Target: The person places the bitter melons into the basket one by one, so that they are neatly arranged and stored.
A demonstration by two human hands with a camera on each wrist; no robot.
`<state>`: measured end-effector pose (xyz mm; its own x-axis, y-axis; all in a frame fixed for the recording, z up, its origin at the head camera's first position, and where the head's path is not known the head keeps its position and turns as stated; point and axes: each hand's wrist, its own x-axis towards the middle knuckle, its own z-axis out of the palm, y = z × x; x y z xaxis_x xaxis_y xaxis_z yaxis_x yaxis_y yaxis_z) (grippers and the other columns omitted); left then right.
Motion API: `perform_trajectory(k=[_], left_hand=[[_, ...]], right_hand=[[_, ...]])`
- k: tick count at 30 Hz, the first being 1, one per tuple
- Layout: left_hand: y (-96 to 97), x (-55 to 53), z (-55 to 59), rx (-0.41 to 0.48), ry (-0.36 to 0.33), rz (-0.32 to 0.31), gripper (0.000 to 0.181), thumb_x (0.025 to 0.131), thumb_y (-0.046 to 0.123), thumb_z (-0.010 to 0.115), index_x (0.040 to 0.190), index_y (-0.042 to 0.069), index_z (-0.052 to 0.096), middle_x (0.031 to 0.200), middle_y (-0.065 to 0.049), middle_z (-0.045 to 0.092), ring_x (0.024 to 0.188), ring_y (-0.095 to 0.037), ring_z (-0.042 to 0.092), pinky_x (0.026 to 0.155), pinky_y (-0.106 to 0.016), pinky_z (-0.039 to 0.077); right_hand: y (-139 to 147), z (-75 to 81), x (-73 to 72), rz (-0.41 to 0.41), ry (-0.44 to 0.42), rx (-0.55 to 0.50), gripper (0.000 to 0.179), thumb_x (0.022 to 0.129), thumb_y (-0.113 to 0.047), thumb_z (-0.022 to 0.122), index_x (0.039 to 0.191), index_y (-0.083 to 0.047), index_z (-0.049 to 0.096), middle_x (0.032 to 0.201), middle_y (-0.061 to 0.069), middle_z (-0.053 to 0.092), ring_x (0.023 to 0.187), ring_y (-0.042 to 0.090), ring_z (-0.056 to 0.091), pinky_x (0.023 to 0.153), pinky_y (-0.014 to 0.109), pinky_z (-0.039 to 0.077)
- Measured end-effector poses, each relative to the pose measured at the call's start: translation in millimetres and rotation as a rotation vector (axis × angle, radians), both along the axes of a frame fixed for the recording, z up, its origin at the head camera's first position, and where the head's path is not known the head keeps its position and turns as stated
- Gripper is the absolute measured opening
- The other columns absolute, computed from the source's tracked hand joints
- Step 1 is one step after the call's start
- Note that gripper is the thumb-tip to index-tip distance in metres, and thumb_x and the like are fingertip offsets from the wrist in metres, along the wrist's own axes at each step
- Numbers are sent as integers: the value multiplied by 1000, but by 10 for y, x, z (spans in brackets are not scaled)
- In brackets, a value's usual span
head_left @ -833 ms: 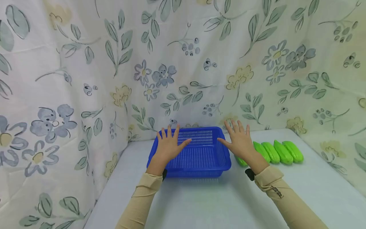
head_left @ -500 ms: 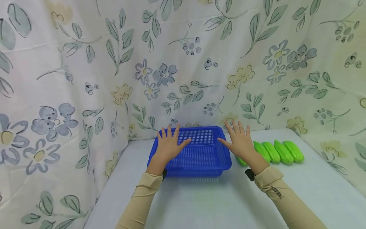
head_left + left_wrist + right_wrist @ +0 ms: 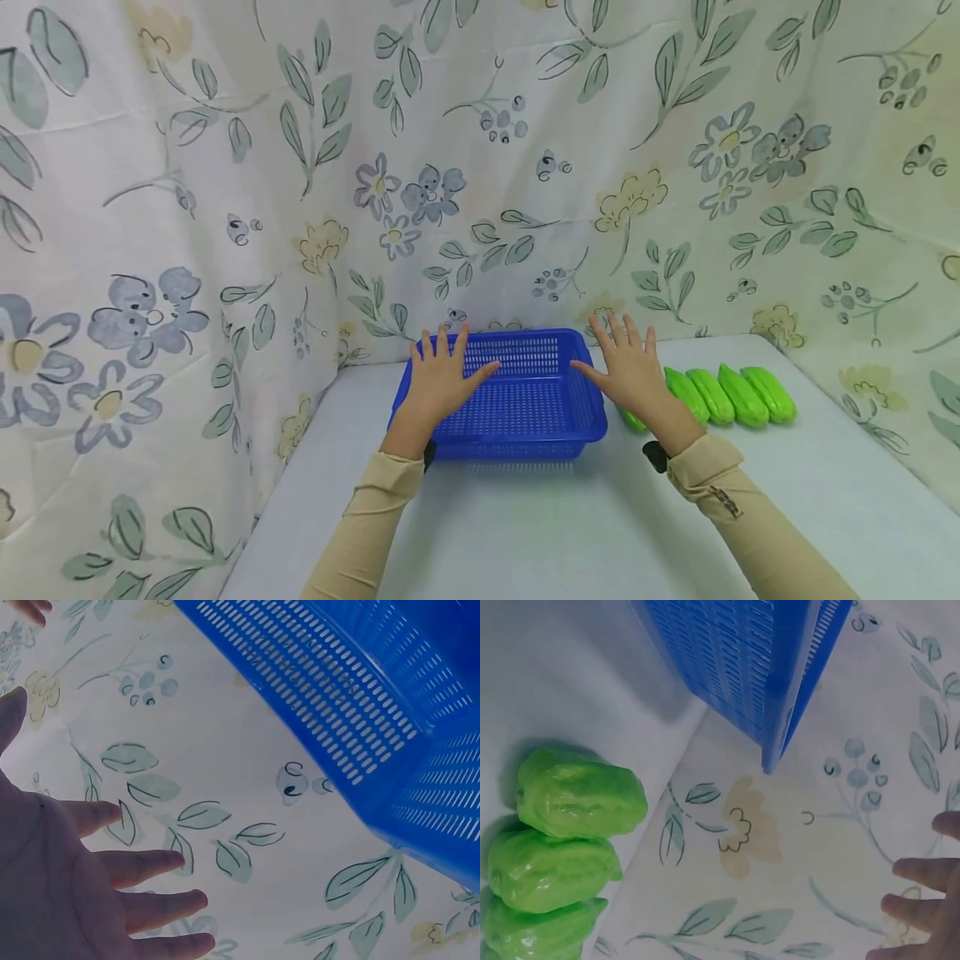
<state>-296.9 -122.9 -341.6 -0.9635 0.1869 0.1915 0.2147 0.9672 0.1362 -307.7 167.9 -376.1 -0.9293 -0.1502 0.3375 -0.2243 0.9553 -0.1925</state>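
Observation:
My left hand point(image 3: 437, 385) is raised with fingers spread and holds nothing; in the head view it overlaps the left side of a blue plastic basket point(image 3: 517, 408). The basket has slotted walls, and no contents show in it. Likewise spread and holding nothing, my right hand point(image 3: 632, 379) is up between the basket's right end and a row of several glossy green, ridged vegetables point(image 3: 742, 398), partly hiding the row's left end. The left wrist view shows the left palm point(image 3: 52, 877) apart from the basket. Only fingertips point(image 3: 922, 907) of the right hand enter the right wrist view.
The basket and vegetables rest on a white table point(image 3: 510, 533). A floral curtain point(image 3: 480, 183) hangs behind the table and along its left and right sides. Beige sleeves point(image 3: 367, 525) cover both forearms, and a dark wrist device point(image 3: 656, 457) shows at the right wrist.
The head view has shifted very slightly. Both hands stay raised and spread in nearly the same places, and the basket and vegetables have not moved.

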Motion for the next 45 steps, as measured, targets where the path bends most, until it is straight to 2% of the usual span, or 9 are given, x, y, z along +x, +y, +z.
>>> perform_trajectory(k=[9,16,23,29,36,40,45], left_hand=[[-50,21,-26,17,6,-8,91,90,75,36,159,24,6,163,-22,9,149,-50,2,118,-66,6],[-145,45,-73,18,17,7,91,88,78,33,158,30,0,164,-21,8,150,-48,0,119,-64,3],[-228,55,-102,18,41,11,90,89,75,38,158,29,3,163,-22,8,149,-49,1,118,-65,3],[-314,46,-161,51,65,8,89,89,72,42,158,27,9,163,-23,11,149,-51,3,118,-66,2],[-422,33,-222,40,58,39,89,90,72,43,158,28,7,163,-23,9,149,-49,1,118,-66,3],[-486,32,-237,46,57,56,89,89,71,45,158,27,8,162,-25,10,148,-50,2,117,-67,5],[-586,-9,-316,55,62,82,89,89,71,44,158,27,9,161,-26,14,148,-51,7,117,-68,8]], right_hand=[[-6,-3,22,8,-6,-10,87,92,-55,55,157,-11,18,161,24,17,149,48,5,114,70,-3],[9,-41,19,5,10,-5,87,92,-56,55,157,-12,18,161,24,18,149,48,6,114,71,-2],[19,-81,-4,-7,23,27,88,91,-58,54,157,-12,18,160,25,19,149,48,7,115,71,-2],[18,-100,-5,-9,30,47,88,91,-58,54,157,-11,19,160,24,20,149,48,8,114,71,-1],[43,-120,13,-7,38,36,86,91,-55,57,156,-11,21,159,25,22,148,48,11,114,72,4],[69,-156,1,-5,37,22,85,92,-54,57,156,-12,21,159,26,22,148,48,10,114,71,1],[96,-190,-6,-2,43,20,84,92,-53,57,156,-11,22,159,28,21,148,49,10,114,72,-1]])
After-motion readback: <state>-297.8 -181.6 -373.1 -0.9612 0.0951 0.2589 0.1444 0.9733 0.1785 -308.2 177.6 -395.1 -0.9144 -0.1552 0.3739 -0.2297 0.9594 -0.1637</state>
